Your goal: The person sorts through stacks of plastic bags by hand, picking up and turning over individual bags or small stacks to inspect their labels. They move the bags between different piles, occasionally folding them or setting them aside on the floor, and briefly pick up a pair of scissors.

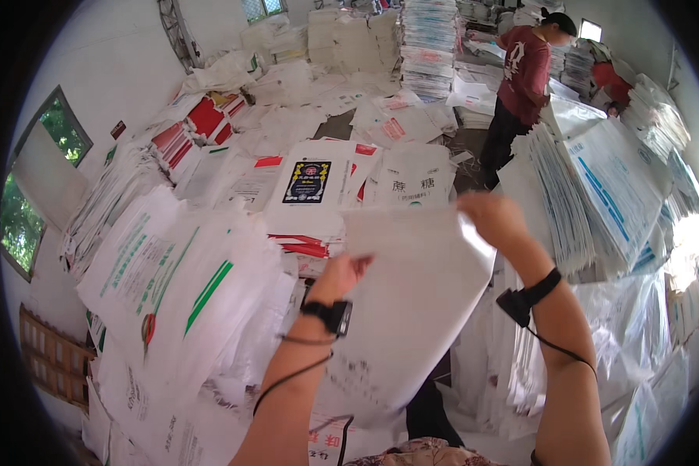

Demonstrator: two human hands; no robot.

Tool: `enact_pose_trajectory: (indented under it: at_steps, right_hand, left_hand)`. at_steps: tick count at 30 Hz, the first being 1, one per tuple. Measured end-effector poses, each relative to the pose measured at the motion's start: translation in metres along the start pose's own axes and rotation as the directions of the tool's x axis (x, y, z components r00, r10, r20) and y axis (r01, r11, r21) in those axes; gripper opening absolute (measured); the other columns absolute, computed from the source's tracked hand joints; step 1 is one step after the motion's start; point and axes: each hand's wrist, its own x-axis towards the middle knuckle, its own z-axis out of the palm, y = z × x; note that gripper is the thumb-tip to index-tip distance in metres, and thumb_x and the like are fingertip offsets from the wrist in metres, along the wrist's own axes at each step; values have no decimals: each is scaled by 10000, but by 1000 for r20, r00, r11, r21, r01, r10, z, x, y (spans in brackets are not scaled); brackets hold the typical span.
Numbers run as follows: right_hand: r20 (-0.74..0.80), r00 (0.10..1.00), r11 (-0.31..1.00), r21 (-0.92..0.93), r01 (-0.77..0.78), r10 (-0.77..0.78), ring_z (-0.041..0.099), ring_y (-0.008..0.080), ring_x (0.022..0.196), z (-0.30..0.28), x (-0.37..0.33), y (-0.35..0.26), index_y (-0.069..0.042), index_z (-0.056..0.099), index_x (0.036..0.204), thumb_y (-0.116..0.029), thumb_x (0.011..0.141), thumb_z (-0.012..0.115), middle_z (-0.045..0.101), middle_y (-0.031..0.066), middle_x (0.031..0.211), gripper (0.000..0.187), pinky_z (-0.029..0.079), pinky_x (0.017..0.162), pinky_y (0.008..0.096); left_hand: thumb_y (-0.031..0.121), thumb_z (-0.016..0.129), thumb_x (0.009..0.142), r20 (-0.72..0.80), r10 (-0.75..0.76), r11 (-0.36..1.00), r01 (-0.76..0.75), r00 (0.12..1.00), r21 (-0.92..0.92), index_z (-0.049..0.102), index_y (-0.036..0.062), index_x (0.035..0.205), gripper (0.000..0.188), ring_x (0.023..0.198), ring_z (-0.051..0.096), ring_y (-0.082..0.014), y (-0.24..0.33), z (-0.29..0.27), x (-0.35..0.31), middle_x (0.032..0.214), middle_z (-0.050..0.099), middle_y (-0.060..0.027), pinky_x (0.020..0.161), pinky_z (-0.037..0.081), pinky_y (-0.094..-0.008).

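A large white woven sack (419, 295) hangs in front of my body, its upper edge stretched between my hands. My right hand (491, 221) is closed on its upper right corner. At the left edge of the same sack, my left hand (345, 276) has its fingers pinched together on the material, slightly blurred. Faint dark print shows near the sack's lower end. Beyond it lie a flat white sack with dark characters (412, 175) and a pile topped by a sack with a dark blue and yellow label (308, 182).
Green-printed sacks (171, 272) are heaped at my left, blue-printed ones (606, 182) at my right. A tall sack stack (429, 50) rises at the back. A person in a dark red shirt (524, 74) stands at the far right. A wooden pallet (54, 353) leans by the left wall.
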Motion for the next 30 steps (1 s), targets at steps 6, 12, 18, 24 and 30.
enact_pose_trajectory:
  at_steps: [6,12,18,24,30]
  right_hand:
    - [-465,876,963,-268,0,-129,614,242,704,-132,55,19,-150,695,1014,-73,787,647,631,48,770,245,503,605,348]
    - [-151,977,938,-334,92,-150,630,174,739,-86,-25,5,-107,704,1106,-22,728,621,669,39,904,396,493,568,295]
    - [122,990,997,-4,-75,75,646,240,993,68,-103,-4,-96,643,1177,-25,749,573,662,96,1112,440,550,712,327]
    - [199,970,957,225,-182,138,578,292,1151,289,-157,15,-94,624,1171,-2,768,553,625,119,1197,419,531,877,376]
    - [266,906,904,189,-383,328,550,322,1182,491,-182,49,-66,616,1199,35,789,526,618,142,1223,431,471,983,389]
  left_hand:
    - [151,535,930,230,343,927,-367,911,74,559,-24,1157,287,907,648,-190,101,166,119,1038,653,-109,753,520,-286]
    - [172,539,933,318,281,896,-366,905,251,468,-17,1336,451,1014,627,-191,91,182,86,1177,618,-122,859,507,-296]
    - [137,519,940,120,141,921,-175,983,348,436,-13,1372,465,1040,621,-204,12,31,139,1214,606,-135,877,503,-310]
    - [195,523,956,-332,-11,894,158,943,420,369,6,1425,529,1077,590,-200,-58,-95,135,1239,579,-125,908,469,-329]
    - [359,510,976,-469,-89,828,327,879,455,321,14,1455,620,1188,534,-236,-149,-179,39,1371,513,-119,995,415,-358]
